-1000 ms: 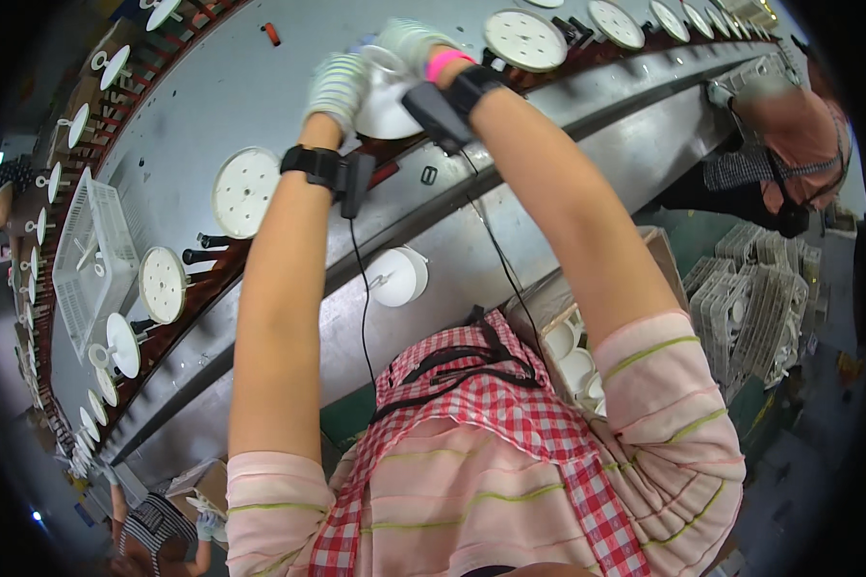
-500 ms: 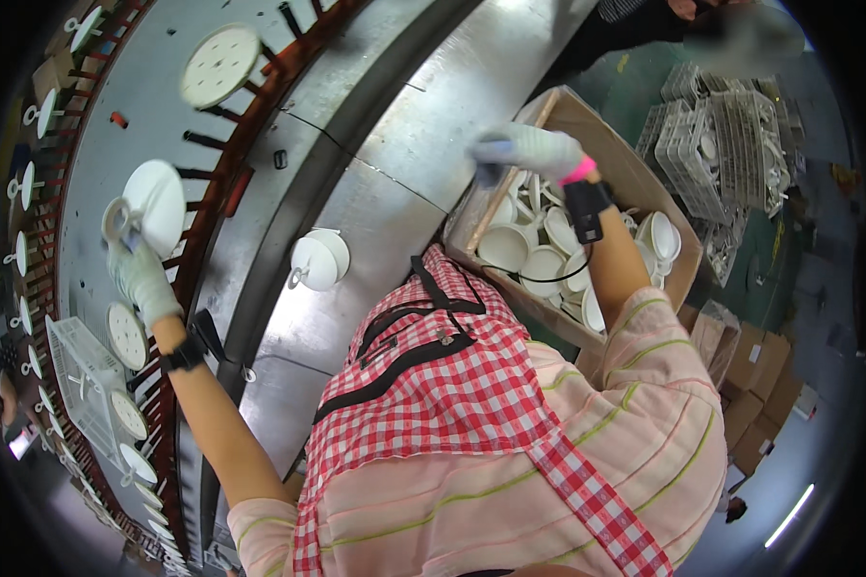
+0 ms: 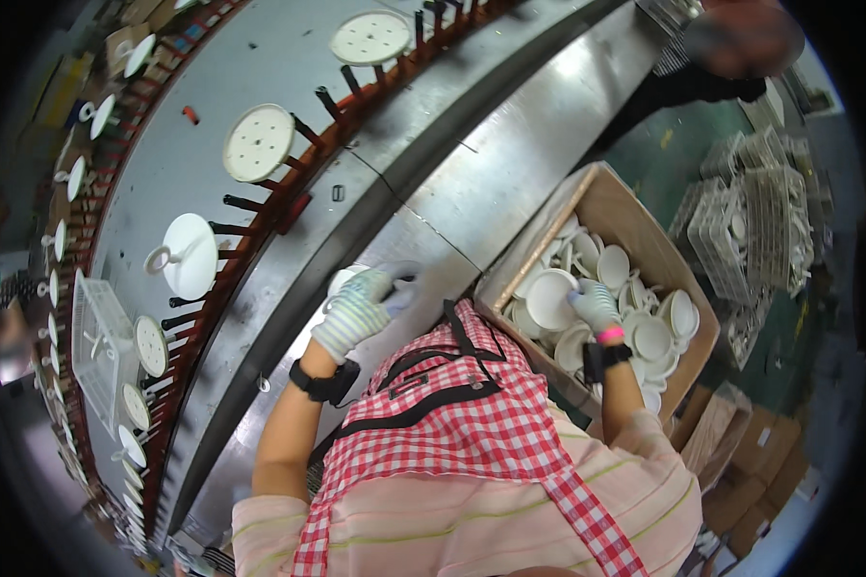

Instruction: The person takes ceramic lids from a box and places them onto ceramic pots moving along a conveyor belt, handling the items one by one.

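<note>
My left hand point(image 3: 356, 310), in a striped glove, is over the metal table, thumb and finger apart. Beneath and beside it shows the edge of a white disc point(image 3: 344, 279), mostly hidden by the hand. My right hand point(image 3: 595, 304), gloved as well, reaches into a cardboard carton point(image 3: 643, 219) of white discs and ring-handled parts. Its fingers close at the edge of a round white disc point(image 3: 551, 300); the fingertips are partly hidden. On the rack to the left, a white disc with a ring handle point(image 3: 191, 257) rests against the black-tipped pegs, out of both hands.
A curved rack of dark red bars and black-tipped pegs point(image 3: 332, 106) runs along the left, carrying perforated white discs point(image 3: 260, 142). A clear plastic basket point(image 3: 104, 341) stands behind it. White crates point(image 3: 726, 226) are stacked at the right. Another person point(image 3: 645, 101) is at the top right.
My left hand has let go of the ring-handled disc on the rack and come right to the table. My right hand has lowered into the carton onto a disc. The view has shifted.
</note>
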A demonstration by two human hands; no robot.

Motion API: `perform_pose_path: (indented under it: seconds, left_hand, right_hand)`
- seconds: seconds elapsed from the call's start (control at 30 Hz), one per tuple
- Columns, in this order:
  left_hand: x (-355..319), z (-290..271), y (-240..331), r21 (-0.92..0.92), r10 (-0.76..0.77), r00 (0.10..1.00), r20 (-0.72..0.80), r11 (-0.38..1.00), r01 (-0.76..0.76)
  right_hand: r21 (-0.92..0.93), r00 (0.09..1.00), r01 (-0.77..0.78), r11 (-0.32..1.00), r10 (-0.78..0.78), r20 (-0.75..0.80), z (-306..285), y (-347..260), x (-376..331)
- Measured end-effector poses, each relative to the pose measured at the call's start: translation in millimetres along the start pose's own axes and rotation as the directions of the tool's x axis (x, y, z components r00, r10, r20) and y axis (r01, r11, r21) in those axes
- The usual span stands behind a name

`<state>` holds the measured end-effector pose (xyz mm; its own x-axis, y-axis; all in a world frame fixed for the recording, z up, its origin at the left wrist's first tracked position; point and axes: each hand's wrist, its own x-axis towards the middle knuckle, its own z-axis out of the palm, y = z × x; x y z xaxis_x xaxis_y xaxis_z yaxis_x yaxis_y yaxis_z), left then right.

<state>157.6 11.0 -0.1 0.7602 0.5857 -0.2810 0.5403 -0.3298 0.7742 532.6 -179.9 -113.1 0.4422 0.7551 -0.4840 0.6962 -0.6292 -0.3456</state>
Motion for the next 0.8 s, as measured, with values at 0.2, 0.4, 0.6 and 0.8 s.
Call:
perform_pose_path:
  seconds: [0.2,0.4,0.6,0.8]
  left_hand:
    - [40.9,1.8,66.9,-0.25,0.082,0.981,0.174,0.968,-0.037]
    - [40.8,-15.8,41.6,0.029,0.353,0.887,-0.299,0.932,-0.361]
    - [31.9,-29.1,35.9,0.364,0.378,0.736,-0.561,0.912,-0.191]
    - [3.0,-47.8,9.5,0.128,0.187,0.713,-0.676,0.982,-0.136]
  right_hand:
    - [0.321,0.826,0.557,0.766,-0.468,-0.315,-98.2,-147.0,-58.8]
    - [0.532,0.608,0.724,0.439,-0.77,-0.193,-87.7,-197.1,-40.8]
    - [0.738,0.636,0.583,0.34,-0.756,-0.154,-72.6,-274.9,-0.7]
    - [-0.039,0.359,0.827,0.561,-0.581,-0.73,-137.6,-371.7,160.0]
